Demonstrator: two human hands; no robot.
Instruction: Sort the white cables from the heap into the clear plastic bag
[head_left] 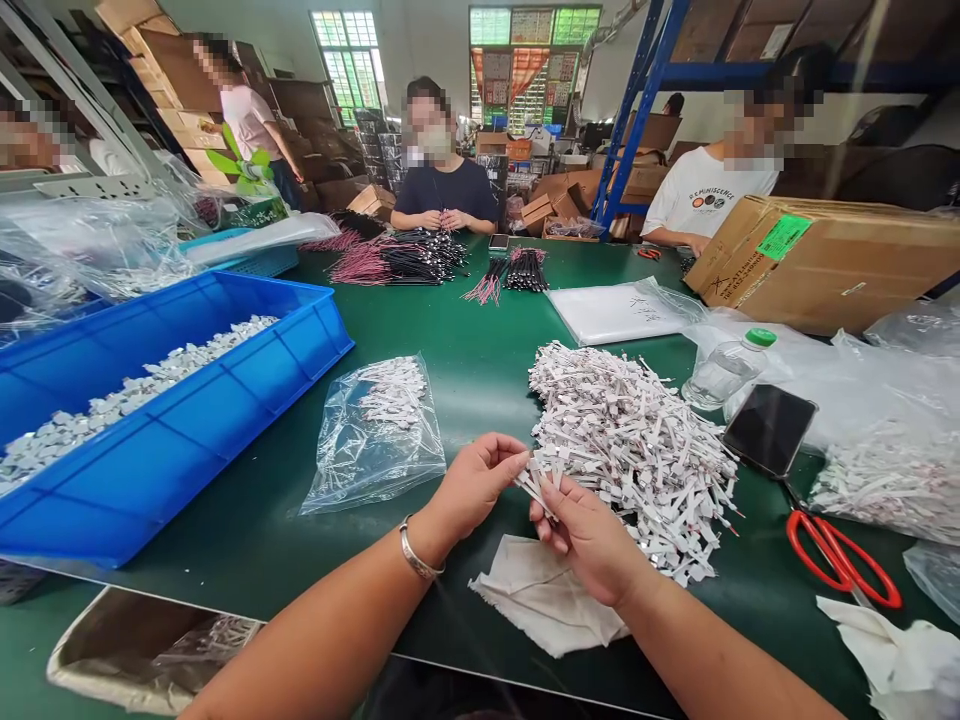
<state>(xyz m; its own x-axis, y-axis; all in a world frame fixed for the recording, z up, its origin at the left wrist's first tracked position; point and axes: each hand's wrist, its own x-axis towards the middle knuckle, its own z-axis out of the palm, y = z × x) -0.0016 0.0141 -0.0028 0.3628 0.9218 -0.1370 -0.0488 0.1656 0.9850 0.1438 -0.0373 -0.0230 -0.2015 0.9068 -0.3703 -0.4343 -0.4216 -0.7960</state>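
The person's left hand (pixel 472 490), a silver bangle (pixel 418 548) on its wrist, pinches a small bunch of white strip-like leads (pixel 544 482) between thumb and fingers, while the right hand (pixel 589 540) closes on the lower part of the same bunch, its fingertips (pixel 550 497) against the strips. Both hands are grasping, and the bunch is held just above the table, right beside a large loose heap of the same white leads (pixel 630 450), whose tips show silver or red. A crumpled white cloth (pixel 544 595) lies under the right hand, and red-handled scissors (pixel 840 560) lie further right, near a black smartphone (pixel 769 430) and a plastic water bottle (pixel 724 370) with a green cap. A clear plastic bag of leads (pixel 375 435) lies left of the hands on the green worktable (pixel 255 525), beyond which a blue plastic crate (pixel 225 420) holds a long drift of similar pieces. Another full bag (pixel 892 480) sits at the far right, below a taped cardboard carton (pixel 817 265) with a green label. Across the table, bundles of red and black wires (pixel 397 260) lie in front of a masked co-worker (pixel 442 190) whose hands meet over a few wires, and a second co-worker (pixel 709 195) in a white T-shirt sits to the right.
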